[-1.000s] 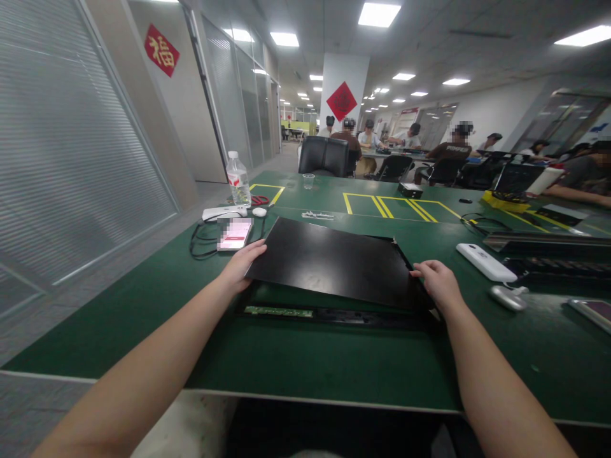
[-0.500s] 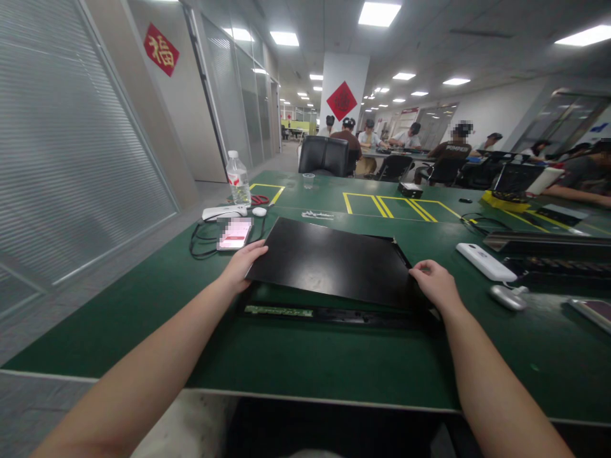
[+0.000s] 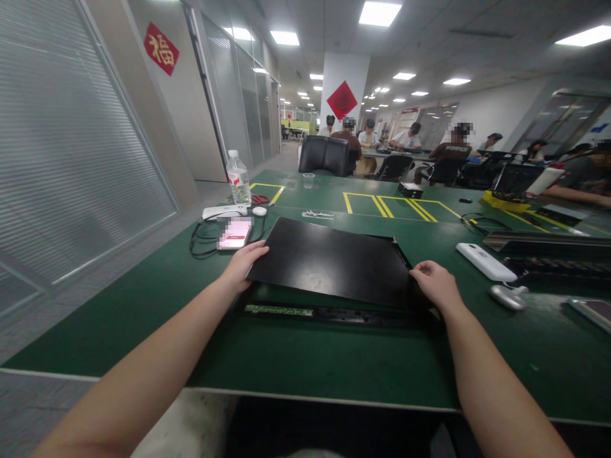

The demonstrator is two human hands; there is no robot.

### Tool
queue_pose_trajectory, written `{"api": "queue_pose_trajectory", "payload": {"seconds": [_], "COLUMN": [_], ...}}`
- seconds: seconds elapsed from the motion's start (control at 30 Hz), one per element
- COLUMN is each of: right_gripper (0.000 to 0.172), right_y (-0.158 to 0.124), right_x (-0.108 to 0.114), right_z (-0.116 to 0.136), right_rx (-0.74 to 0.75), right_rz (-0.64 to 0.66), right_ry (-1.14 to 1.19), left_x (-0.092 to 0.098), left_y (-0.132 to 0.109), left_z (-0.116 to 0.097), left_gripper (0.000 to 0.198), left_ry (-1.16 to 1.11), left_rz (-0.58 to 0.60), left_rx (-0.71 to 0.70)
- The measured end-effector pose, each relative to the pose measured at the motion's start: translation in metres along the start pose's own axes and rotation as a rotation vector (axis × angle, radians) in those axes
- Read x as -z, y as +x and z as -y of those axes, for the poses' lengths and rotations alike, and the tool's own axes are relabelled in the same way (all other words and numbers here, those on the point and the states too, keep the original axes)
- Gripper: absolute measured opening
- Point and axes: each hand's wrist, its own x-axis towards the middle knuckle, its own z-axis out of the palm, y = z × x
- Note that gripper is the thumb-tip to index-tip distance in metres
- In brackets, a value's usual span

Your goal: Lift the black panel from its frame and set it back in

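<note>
While the left hand (image 3: pixel 242 265) and right hand (image 3: pixel 436 283) pinch opposite edges between their fingers, the black panel (image 3: pixel 329 257) sits tilted over a dark frame (image 3: pixel 363 317) on the desk (image 3: pixel 305 362); uneven pressure could flex, maybe crack it!

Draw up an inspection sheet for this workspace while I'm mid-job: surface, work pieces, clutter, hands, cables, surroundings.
Surface: flat green tabletop, marked with yellow tape farther back.
Work pieces: thin black rectangular panel, tilted, left end raised above a slim black frame bearing a narrow green circuit board.
Clutter: clear plastic bottle, clear plastic cup, red-handled scissors, lit-screen phone, white oblong device.
Hands: left hand grips the panel's left edge; right hand pinches at its right edge, frame contact unclear.
Cables: thin black cable looped beside the phone.
Surroundings: black padded chair opposite; people seated beyond.
</note>
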Motion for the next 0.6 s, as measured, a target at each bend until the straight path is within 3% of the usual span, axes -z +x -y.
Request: {"api": "queue_pose_trajectory", "payload": {"seconds": [0.17,0.6], "right_gripper": [0.010,0.010], "right_y": [0.0023,0.0025], "right_x": [-0.0015,-0.0008], "right_z": [-0.0032,-0.0039], "right_rx": [0.002,-0.003], "right_rz": [-0.001,0.036], "right_ry": [-0.014,-0.045], "left_x": [-0.0039,-0.0040], "left_y": [-0.0035,-0.0053], "left_z": [-0.0022,-0.0036], "left_gripper": [0.036,0.053], "left_ry": [0.009,0.013], "left_rz": [-0.024,-0.017], "left_rx": [0.006,0.020]}}
